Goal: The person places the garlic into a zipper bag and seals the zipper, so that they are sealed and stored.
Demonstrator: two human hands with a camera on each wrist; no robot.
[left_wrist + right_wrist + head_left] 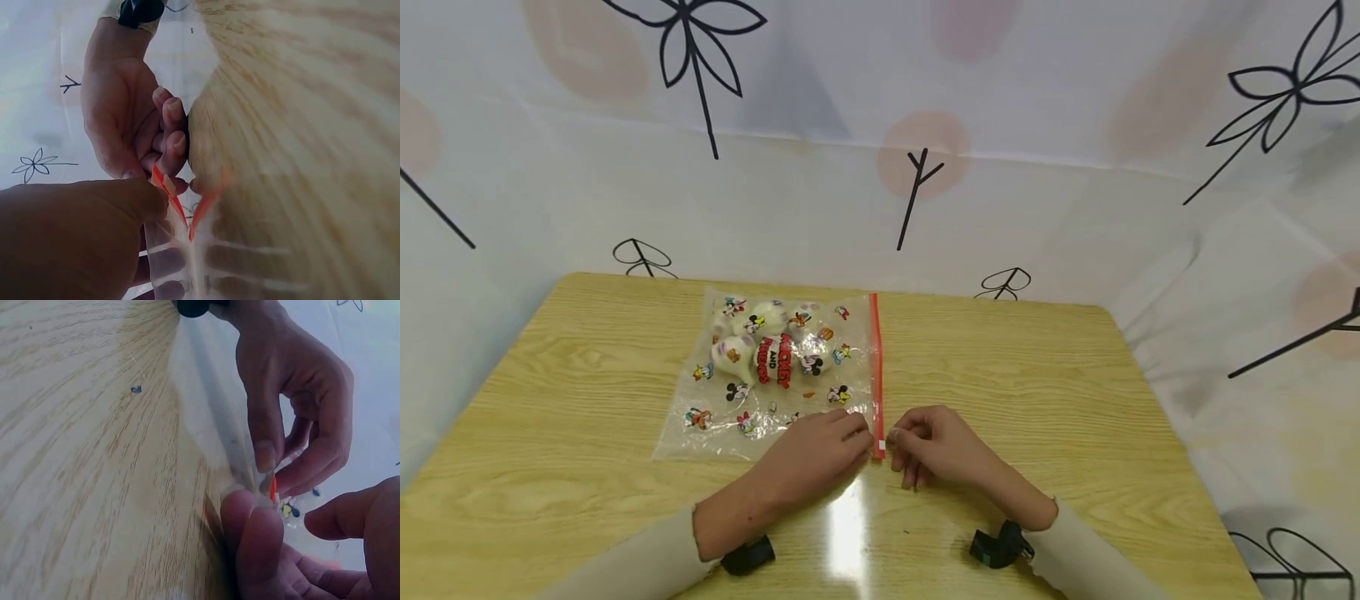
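Note:
A clear zip bag (752, 417) printed with cartoon figures lies flat on the wooden table (1037, 375). Several white rounded items (767, 321) sit in its far half. Its red zip strip (876, 367) runs along the right edge, pointing towards me. My left hand (859, 437) pinches the strip's near end between thumb and forefinger, which the right wrist view shows at the red strip (273, 486). My right hand (898, 437) has curled fingers pinching the same near corner from the right. In the left wrist view the right hand (164, 164) closes over the red strip (167, 190).
A white curtain (880, 183) with black flower outlines and pink spots surrounds the table on three sides. A glare patch (847, 525) lies on the wood between my forearms. Bare wood stretches to the right of the bag.

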